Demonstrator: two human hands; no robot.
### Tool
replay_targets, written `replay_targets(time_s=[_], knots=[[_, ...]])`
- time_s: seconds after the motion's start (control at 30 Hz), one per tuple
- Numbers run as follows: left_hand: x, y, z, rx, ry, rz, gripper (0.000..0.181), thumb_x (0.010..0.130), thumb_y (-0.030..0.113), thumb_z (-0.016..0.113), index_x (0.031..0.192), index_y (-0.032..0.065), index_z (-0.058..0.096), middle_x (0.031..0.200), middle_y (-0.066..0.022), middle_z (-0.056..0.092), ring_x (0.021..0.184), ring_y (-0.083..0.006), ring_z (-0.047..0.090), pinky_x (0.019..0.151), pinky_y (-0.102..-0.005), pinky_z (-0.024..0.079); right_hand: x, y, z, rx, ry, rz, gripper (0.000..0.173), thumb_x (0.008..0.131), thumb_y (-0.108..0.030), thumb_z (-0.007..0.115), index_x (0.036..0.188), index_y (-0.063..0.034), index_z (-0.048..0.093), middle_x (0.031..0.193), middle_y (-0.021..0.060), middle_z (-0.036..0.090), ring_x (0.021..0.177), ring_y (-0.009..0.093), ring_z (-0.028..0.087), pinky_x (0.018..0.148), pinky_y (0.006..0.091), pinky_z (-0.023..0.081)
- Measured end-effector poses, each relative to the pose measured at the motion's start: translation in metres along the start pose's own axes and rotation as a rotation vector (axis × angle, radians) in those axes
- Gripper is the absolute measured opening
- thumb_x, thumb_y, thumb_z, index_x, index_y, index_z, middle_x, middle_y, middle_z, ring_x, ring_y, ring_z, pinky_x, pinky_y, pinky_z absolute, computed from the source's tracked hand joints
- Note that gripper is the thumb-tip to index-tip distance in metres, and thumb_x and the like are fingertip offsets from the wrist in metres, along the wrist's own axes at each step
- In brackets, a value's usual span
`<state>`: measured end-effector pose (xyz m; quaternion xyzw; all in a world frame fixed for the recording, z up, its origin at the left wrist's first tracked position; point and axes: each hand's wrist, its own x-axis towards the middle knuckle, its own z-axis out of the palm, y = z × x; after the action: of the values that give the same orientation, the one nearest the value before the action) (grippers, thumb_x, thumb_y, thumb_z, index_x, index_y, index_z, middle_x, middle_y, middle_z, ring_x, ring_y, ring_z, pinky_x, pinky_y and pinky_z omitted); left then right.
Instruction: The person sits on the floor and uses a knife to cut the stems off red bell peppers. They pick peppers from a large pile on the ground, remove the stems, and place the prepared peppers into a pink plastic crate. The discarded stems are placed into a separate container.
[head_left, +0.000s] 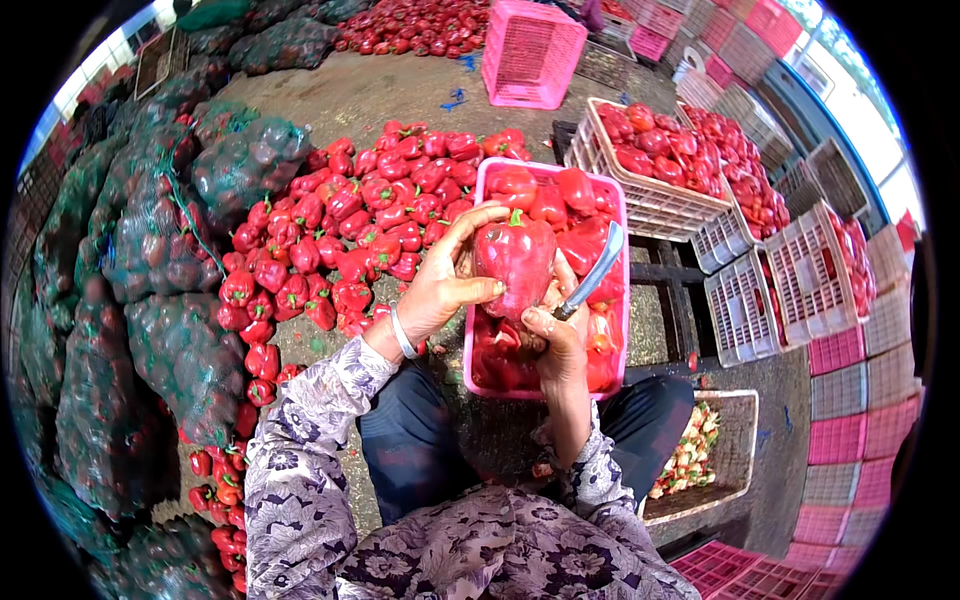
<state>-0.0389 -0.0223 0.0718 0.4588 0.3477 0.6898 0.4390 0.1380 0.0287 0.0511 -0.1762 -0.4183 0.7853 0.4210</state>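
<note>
A whole red bell pepper (513, 262) with a green stem stub is held up over a pink plastic crate (470, 352). My left hand (448, 289) grips it from the left, thumb across its front. On the other side my right hand (564, 334) clasps a knife (592, 274), whose curved blade points up and away to the right. The right fingers reach behind the pepper and seem to touch it; the knife's handle is mostly hidden in the palm. Red peppers (581, 244) fill the crate between my knees, some of them cut open.
Loose red peppers (360, 210) are heaped on the floor at left, beside full green mesh sacks (172, 352). Crates of peppers (652, 202) stand on a dark pallet (679, 300) at right. A crate of pepper cores (686, 454) sits by my right knee. An upturned pink crate (532, 56) is ahead.
</note>
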Motion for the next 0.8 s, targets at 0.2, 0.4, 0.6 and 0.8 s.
replay_targets(time_s=[0.2, 0.4, 0.6, 0.8], knots=[[0.001, -0.007, 0.037, -0.112, 0.046, -0.160, 0.077, 0.072, -0.003, 0.078, 0.141, 0.0066, 0.047, 0.131, -0.0040, 0.053, 0.116, -0.0139, 0.055, 0.097, -0.0296, 0.049, -0.022, -0.032, -0.027, -0.055, 0.044, -0.092, 0.093, 0.070, 0.000, 0.075, 0.151, 0.0055, 0.029, 0.072, 0.0006, 0.056, 0.047, 0.002, 0.043, 0.045, 0.0193, 0.036], [-0.002, -0.029, 0.058, -0.362, 0.132, -0.111, 0.058, 0.069, -0.015, 0.067, 0.119, 0.0073, 0.049, 0.113, -0.0084, 0.059, 0.094, -0.0176, 0.067, 0.080, -0.0298, 0.059, -0.035, -0.039, -0.051, -0.366, 0.022, -0.180, 0.086, 0.074, -0.002, 0.069, 0.150, 0.0061, 0.031, 0.108, 0.0133, 0.064, 0.053, 0.001, 0.047, 0.049, 0.0173, 0.037], [0.010, -0.050, 0.084, -0.497, 0.185, 0.007, 0.057, 0.069, -0.019, 0.060, 0.118, 0.0094, 0.048, 0.110, -0.0081, 0.062, 0.089, -0.0179, 0.068, 0.077, -0.0303, 0.059, -0.058, -0.067, -0.050, -1.133, 0.151, -0.587, 0.077, 0.073, 0.005, 0.056, 0.147, 0.0074, 0.038, 0.139, 0.0291, 0.053, 0.119, 0.040, 0.059, 0.100, 0.0424, 0.048], [0.022, -0.050, 0.153, -0.535, 0.231, 0.051, 0.056, 0.071, -0.021, 0.063, 0.114, 0.0106, 0.044, 0.102, -0.0099, 0.060, 0.076, -0.0210, 0.071, 0.069, -0.0318, 0.062, -0.087, -0.097, -0.064, -1.406, 0.302, -0.546, 0.085, 0.074, 0.003, 0.059, 0.152, 0.0044, 0.027, 0.135, 0.0308, 0.053, 0.093, 0.045, 0.066, 0.077, 0.0463, 0.056]])
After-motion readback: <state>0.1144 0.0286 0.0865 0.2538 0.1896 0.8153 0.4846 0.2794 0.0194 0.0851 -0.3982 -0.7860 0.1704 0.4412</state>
